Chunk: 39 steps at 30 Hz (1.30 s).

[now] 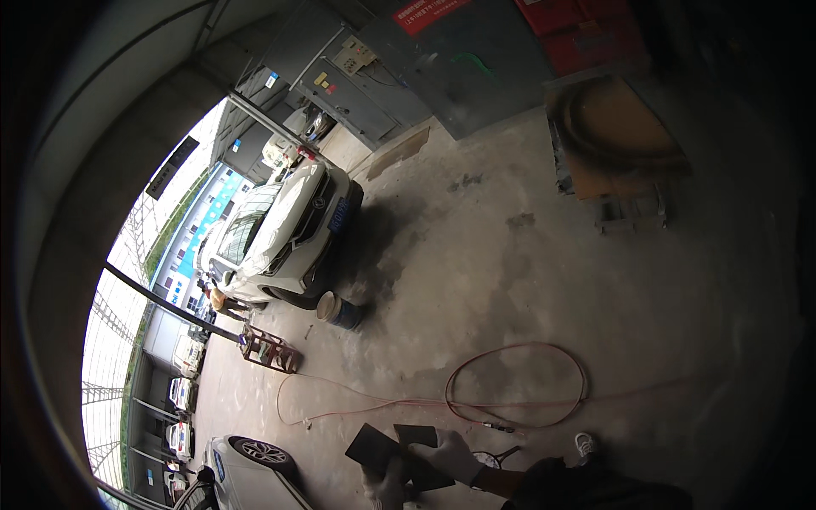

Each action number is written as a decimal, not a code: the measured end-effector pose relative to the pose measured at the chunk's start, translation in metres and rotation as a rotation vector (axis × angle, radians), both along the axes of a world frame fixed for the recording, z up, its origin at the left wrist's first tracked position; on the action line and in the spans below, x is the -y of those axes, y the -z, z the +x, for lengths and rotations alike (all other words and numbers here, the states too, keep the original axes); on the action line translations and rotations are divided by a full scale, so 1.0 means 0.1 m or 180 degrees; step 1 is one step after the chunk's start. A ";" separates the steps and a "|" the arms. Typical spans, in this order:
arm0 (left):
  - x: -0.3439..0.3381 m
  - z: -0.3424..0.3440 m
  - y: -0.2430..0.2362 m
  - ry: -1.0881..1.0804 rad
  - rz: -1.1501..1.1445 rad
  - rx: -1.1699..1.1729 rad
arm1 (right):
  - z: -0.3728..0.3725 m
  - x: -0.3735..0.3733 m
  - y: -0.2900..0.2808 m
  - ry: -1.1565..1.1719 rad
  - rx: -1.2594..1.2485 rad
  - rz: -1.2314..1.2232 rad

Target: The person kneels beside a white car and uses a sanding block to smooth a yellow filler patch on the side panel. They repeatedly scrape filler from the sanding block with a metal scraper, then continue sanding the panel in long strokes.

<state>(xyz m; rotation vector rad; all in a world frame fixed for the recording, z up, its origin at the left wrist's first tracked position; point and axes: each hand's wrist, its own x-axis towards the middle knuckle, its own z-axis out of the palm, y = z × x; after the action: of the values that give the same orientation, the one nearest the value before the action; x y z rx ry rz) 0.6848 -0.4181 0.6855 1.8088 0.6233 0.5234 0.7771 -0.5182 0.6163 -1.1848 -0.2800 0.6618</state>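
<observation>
Low in the view, both of my hands are close together and wear pale gloves. My left hand (pixel 387 486) closes on a dark, flat rectangular sheet (pixel 372 448) that sticks up past its fingers. Just to the right, my right hand (pixel 457 457) grips another dark sheet (pixel 414 434), its fingers lying across the front. A dark piece (pixel 432 478) also shows below and between the hands; whether it belongs to one of these sheets I cannot tell. The material of the sheets is too dark to make out.
A red hose (pixel 518 346) loops across the concrete floor ahead. A white car (pixel 289 229), a bucket (pixel 338 311) and a reddish rack (pixel 269 349) stand ahead left. A grey car (pixel 255 480) is near left. A low stand with a brown board (pixel 625 127) stands far right.
</observation>
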 end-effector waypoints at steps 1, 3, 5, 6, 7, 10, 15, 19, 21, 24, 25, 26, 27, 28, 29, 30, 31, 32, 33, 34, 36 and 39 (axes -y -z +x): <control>0.06 0.03 0.00 -0.0052 0.0144 -0.0195 | -0.01 0.00 0.03 0.0099 -0.0015 0.0107; 0.15 0.09 -0.02 -0.0159 0.0435 -0.0574 | -0.05 -0.02 0.14 0.0292 -0.0034 0.0320; 0.24 0.12 -0.09 -0.0018 0.0972 -0.1031 | -0.03 -0.01 0.17 0.0290 -0.0089 0.0290; 0.25 0.09 -0.03 0.0039 0.1039 -0.0880 | 0.01 0.09 0.04 0.0307 -0.0070 0.0351; 0.27 0.08 0.00 0.0094 0.1106 -0.0726 | 0.04 0.15 -0.04 0.0323 -0.0049 0.0411; 0.29 0.15 -0.17 0.0363 0.0965 -0.1200 | 0.08 0.14 0.05 0.0299 0.0222 0.0059; 0.12 0.14 -0.35 0.0856 0.0644 -0.1631 | 0.14 0.16 -0.08 0.0231 0.1093 -0.0423; 0.00 0.03 -0.45 0.1128 0.0669 -0.1325 | 0.06 0.09 -0.31 0.0125 0.1639 -0.0472; -0.13 -0.10 -0.49 0.1157 0.0311 -0.1353 | 0.00 -0.03 -0.36 0.0038 0.1901 -0.0114; -0.28 -0.38 -0.54 0.1057 -0.0359 -0.0946 | -0.16 -0.16 -0.62 -0.0252 0.2061 0.0317; -0.40 -0.53 -0.48 0.1243 0.0067 -0.0928 | -0.24 -0.24 -0.65 -0.0435 0.2236 0.0295; -0.57 -0.70 -0.38 0.1426 0.0510 -0.0921 | -0.33 -0.32 -0.67 -0.0606 0.2410 0.0283; -0.72 -0.88 -0.31 0.1601 0.0954 -0.0911 | -0.42 -0.43 -0.69 -0.0775 0.2591 0.0265; -0.81 -1.08 -0.25 0.1300 0.0518 -0.0921 | -0.53 -0.54 -0.75 -0.1007 0.2458 0.0419; -0.88 -1.30 -0.21 0.1006 0.0072 -0.0940 | -0.68 -0.65 -0.84 -0.1237 0.2294 0.0564; -0.94 -1.51 -0.18 0.0715 -0.0377 -0.0950 | -0.84 -0.76 -0.88 -0.1464 0.2119 0.0702; -0.99 -1.71 -0.16 0.0539 -0.0219 -0.0885 | -1.00 -0.91 -0.82 -0.1608 0.2288 0.0716; -1.04 -1.90 -0.15 0.0400 -0.0039 -0.0822 | -1.15 -1.11 -0.71 -0.1706 0.2468 0.0730; -1.10 -2.09 -0.12 0.0261 0.0115 -0.0768 | -1.32 -1.31 -0.58 -0.1814 0.2633 0.0727; -1.15 -2.26 -0.06 -0.0079 0.0059 -0.0343 | -1.52 -1.50 -0.49 -0.1667 0.3024 0.0565; -1.20 -2.68 0.05 -0.0871 -0.0149 0.0168 | -1.96 -1.80 -0.53 -0.1647 0.2437 0.0724; -1.34 -3.32 0.15 -0.1802 -0.0120 0.0708 | -2.69 -2.21 -0.36 -0.1999 0.0748 0.0340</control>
<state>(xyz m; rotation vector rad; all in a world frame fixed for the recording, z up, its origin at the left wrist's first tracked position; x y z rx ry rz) 0.3524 -0.2838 0.6710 1.4983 0.9848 1.0669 0.5078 -0.2969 0.6525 -1.0699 -0.8979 1.0353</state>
